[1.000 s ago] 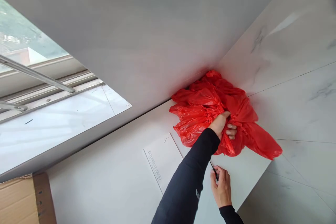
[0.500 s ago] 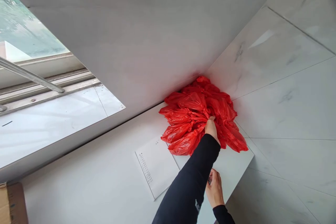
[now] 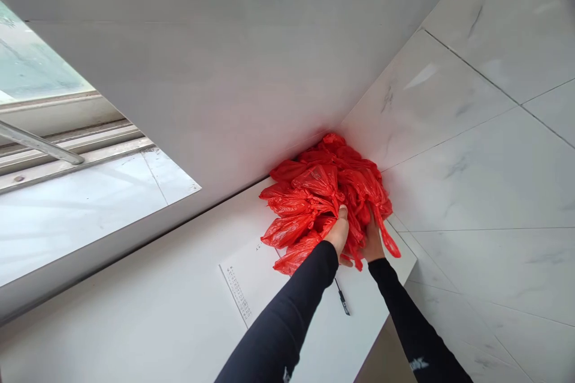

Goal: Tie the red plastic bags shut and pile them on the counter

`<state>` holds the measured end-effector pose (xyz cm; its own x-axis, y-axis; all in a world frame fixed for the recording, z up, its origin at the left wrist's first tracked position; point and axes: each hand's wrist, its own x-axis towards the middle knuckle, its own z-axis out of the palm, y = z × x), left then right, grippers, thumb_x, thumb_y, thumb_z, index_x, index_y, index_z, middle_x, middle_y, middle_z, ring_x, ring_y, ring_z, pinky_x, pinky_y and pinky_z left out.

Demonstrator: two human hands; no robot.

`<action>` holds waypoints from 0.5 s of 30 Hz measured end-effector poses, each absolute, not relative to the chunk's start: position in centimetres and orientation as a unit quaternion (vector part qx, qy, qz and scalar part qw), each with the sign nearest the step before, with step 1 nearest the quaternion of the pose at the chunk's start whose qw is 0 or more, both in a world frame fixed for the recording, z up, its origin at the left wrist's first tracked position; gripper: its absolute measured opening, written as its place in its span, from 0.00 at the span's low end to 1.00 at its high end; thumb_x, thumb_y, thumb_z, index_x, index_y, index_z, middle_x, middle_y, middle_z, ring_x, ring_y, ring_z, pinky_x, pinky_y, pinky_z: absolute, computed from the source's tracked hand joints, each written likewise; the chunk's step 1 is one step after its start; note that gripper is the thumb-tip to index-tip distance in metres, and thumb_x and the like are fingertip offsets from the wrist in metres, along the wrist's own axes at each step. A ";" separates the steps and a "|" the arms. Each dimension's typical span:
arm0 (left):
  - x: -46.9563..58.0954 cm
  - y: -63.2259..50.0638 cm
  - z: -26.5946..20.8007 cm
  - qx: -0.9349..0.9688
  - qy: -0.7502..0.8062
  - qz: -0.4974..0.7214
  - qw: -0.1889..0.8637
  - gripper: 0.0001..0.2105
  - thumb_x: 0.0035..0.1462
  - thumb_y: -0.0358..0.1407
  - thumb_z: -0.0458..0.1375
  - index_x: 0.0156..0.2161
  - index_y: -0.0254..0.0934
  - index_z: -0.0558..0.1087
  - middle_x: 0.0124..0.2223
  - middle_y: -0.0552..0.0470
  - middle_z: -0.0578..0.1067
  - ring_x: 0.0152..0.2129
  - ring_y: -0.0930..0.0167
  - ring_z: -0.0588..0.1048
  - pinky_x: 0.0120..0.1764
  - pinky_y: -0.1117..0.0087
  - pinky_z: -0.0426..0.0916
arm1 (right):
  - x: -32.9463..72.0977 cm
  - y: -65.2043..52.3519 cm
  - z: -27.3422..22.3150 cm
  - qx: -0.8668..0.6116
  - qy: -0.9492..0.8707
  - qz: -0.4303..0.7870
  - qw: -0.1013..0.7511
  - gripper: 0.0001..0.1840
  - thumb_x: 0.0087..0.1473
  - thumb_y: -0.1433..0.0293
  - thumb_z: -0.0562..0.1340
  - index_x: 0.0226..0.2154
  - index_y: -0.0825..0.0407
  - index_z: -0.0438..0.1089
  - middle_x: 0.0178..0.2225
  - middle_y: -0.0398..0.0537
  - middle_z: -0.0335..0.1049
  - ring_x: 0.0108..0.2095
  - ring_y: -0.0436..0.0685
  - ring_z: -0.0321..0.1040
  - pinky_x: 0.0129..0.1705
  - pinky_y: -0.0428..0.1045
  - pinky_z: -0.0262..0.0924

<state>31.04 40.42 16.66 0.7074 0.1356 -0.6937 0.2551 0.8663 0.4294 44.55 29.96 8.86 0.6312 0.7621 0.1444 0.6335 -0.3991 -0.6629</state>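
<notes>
A heap of knotted red plastic bags (image 3: pixel 294 230) lies in the corner of the white tabletop. My left hand (image 3: pixel 340 232) is closed on the bags at the front middle of the heap, thumb on top. My right hand (image 3: pixel 372 242) grips the heap's right side; bag folds cover most of its fingers. One bag handle loop hangs down just right of that hand. Below my hands a black pen (image 3: pixel 343 299) lies on the table. An open notebook (image 3: pixel 256 272) with handwritten lines sits partly under my left forearm and the bags.
The white table (image 3: pixel 148 293) runs along a grey wall panel (image 3: pixel 215 72). Marble-look tiles (image 3: pixel 485 179) rise on the right, beside the table's right edge. At the left is a window sill (image 3: pixel 90 209) with a metal bar (image 3: pixel 42 142).
My right hand has moved up from the table to the right side of the bags, pushing them inward. The pen now lies uncovered on the table. My left hand stays on the bags.
</notes>
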 end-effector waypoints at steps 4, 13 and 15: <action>26.7 39.9 18.7 0.383 0.395 -0.068 0.833 0.38 0.49 0.68 0.52 0.42 0.30 0.76 0.38 0.30 0.79 0.30 0.51 0.78 0.38 0.45 0.73 | 45.7 31.6 8.5 -0.825 -0.421 0.094 0.365 0.35 0.56 0.51 0.57 0.61 0.51 0.64 0.62 0.58 0.59 0.66 0.71 0.45 0.66 0.71 0.40; 14.7 30.4 10.9 0.747 0.520 0.219 0.353 0.35 0.57 0.32 0.55 0.69 0.37 0.51 0.70 0.35 0.51 0.67 0.50 0.50 0.63 0.42 0.55 | 41.5 22.8 10.2 -0.853 -0.219 0.094 0.465 0.38 0.63 0.53 0.55 0.70 0.44 0.43 0.66 0.56 0.54 0.64 0.67 0.56 0.61 0.66 0.56; 15.4 30.1 8.0 0.809 0.471 0.202 0.286 0.42 0.54 0.25 0.56 0.71 0.39 0.42 0.73 0.36 0.43 0.69 0.51 0.40 0.65 0.38 0.47 | 41.1 21.4 9.1 -0.872 -0.190 0.091 0.443 0.43 0.62 0.51 0.55 0.71 0.47 0.38 0.67 0.60 0.50 0.63 0.70 0.57 0.61 0.68 0.56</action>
